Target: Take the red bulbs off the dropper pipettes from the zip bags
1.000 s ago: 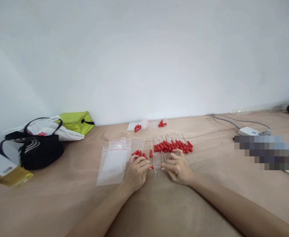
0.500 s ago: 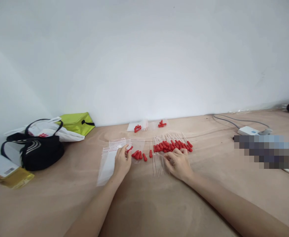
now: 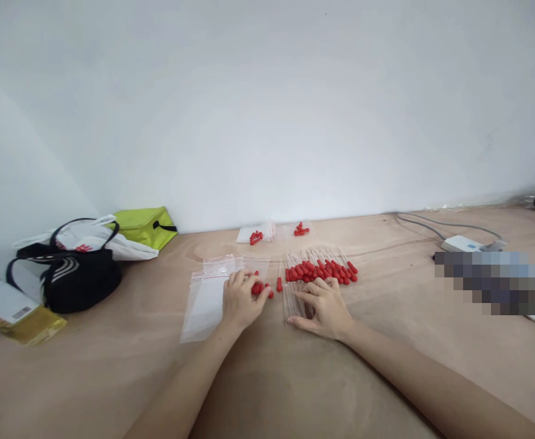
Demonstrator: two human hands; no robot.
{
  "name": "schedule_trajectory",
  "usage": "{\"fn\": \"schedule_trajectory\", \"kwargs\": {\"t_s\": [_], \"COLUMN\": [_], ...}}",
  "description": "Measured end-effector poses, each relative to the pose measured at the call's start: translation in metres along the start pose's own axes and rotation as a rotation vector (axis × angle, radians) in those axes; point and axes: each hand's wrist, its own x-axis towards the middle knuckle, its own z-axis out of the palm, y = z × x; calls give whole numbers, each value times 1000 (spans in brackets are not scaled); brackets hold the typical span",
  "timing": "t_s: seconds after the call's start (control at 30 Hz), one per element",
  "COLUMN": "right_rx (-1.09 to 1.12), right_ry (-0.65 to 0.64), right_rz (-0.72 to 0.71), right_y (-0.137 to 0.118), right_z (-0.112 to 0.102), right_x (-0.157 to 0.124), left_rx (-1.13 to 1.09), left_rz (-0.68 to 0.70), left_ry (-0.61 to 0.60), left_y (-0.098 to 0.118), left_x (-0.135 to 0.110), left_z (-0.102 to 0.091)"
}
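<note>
My left hand (image 3: 241, 303) curves over a small group of loose red rubber dropper bulbs (image 3: 258, 288), thumb and fingers apart and partly hiding them. Under and beside it lie clear zip bags (image 3: 205, 305). My right hand (image 3: 325, 310) rests on a row of thin clear tubes (image 3: 295, 300), its thumb and index finger spread across them. Just beyond that hand is a pile of droppers with red bulbs (image 3: 317, 270), their thin stems pointing to the wall. A single red-bulbed dropper (image 3: 279, 284) lies between my hands.
Against the wall are two clear bags with red pieces (image 3: 255, 237) (image 3: 301, 229). On the left stand a black bag (image 3: 82, 283), a lime-green bag (image 3: 142, 224) and a gold packet (image 3: 30, 329). A white box with a grey cable (image 3: 462, 244) and a blurred-out object (image 3: 491, 280) lie right.
My left hand has moved right from the zip bags onto the loose red bulbs. My right hand's fingers have spread from a pinch, over the clear tubes.
</note>
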Motion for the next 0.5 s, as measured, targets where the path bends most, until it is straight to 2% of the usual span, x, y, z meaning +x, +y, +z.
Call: {"fn": "schedule_trajectory", "kwargs": {"t_s": [0.17, 0.37, 0.5], "right_rx": [23, 57, 58], "right_ry": [-5, 113, 134], "right_rz": [30, 130, 140], "right_y": [0, 2, 2], "right_z": [-3, -1, 1], "right_x": [0, 0, 0], "left_rx": [72, 111, 123], "left_rz": [13, -67, -95], "left_ry": [-94, -105, -93], "left_y": [23, 23, 22], "left_x": [7, 13, 13], "left_z": [13, 27, 30]}}
